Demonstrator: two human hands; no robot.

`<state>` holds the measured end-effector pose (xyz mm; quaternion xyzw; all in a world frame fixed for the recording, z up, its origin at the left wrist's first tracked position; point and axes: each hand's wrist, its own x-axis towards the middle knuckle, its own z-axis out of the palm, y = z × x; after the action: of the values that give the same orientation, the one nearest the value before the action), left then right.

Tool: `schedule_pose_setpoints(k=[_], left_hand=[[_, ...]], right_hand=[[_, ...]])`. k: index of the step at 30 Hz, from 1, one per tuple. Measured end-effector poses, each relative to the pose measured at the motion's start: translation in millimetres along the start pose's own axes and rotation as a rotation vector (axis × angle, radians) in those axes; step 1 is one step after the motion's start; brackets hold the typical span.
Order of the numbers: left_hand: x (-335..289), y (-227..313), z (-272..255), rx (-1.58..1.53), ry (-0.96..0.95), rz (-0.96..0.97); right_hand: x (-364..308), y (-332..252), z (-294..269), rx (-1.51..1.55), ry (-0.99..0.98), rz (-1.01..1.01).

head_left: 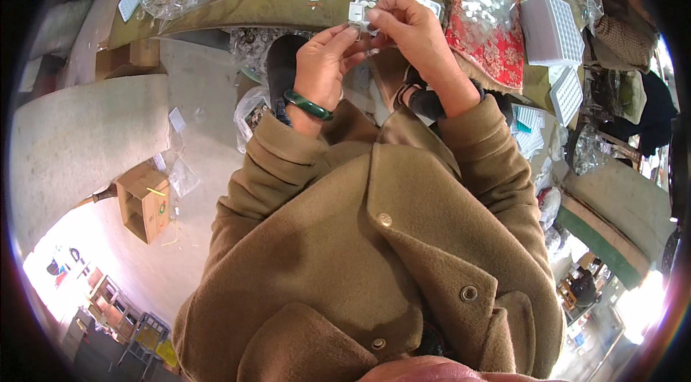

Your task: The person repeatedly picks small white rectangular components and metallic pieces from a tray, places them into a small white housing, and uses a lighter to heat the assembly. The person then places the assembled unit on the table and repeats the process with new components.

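Hands meet above my lap at the table edge (288, 11): my right hand (410, 29) pinches a small white box (357, 12). My left hand (324, 58), fingertips narrowed, touches the box's lower edge.
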<state>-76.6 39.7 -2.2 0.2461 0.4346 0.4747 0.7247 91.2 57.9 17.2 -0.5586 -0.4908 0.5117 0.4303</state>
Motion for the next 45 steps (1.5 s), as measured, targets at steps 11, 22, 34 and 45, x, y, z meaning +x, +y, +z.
schedule_pose_setpoints(k=[11, 22, 34, 45], left_hand=[[-3, 5, -4, 0.08, 0.017, -0.077], [-12, 8, -1, -0.005, -0.09, -0.055], [-21, -7, 11, 0.057, -0.135, -0.073], [-30, -22, 22, 0.053, -0.057, 0.162]], right_hand=[[14, 25, 6, -0.847, 0.253, -0.626], [-8, 1, 5, -0.445, 0.175, -0.548], [-37, 9, 4, -0.588, 0.23, -0.78], [-40, -2, -2, -0.455, 0.105, -0.571]])
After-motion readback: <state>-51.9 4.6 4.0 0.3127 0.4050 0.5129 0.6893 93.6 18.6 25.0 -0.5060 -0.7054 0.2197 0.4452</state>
